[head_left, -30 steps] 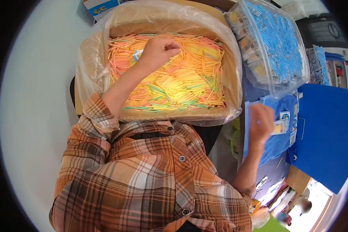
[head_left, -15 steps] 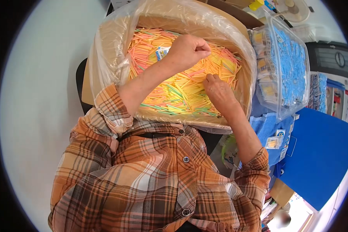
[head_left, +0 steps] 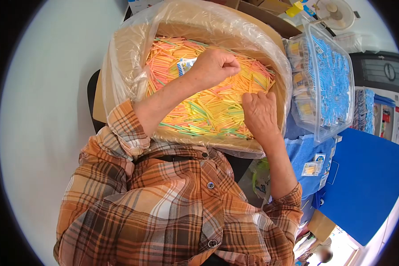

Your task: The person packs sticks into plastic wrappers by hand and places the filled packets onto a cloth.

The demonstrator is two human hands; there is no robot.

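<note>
A large carton with a clear plastic liner (head_left: 128,66) is in front of me, filled with thin pink, orange, yellow and green sticks (head_left: 204,111). Over the middle of the heap is my left hand (head_left: 215,66), closed with thumb and fingertips together. Whatever it may pinch is too small to make out. A blue-and-white packet (head_left: 184,66) shows beside the left wrist, partly covered by it; whether the hand touches it I cannot tell. My right hand (head_left: 260,113) is above the right part of the sticks, fingers curled and back upward. Its fingertips are hidden.
To the right stands a clear plastic bin (head_left: 314,84) packed with blue-edged packets. Below it, a small packet with yellowish contents (head_left: 311,168) lies on blue cloth (head_left: 297,150). A blue panel (head_left: 368,186) is at far right, and a fan (head_left: 337,13) at the back.
My right hand has moved right and slightly down, away from my left hand, and its fingers have curled. The left hand keeps nearly the same place and pinch. The view has shifted slightly.
</note>
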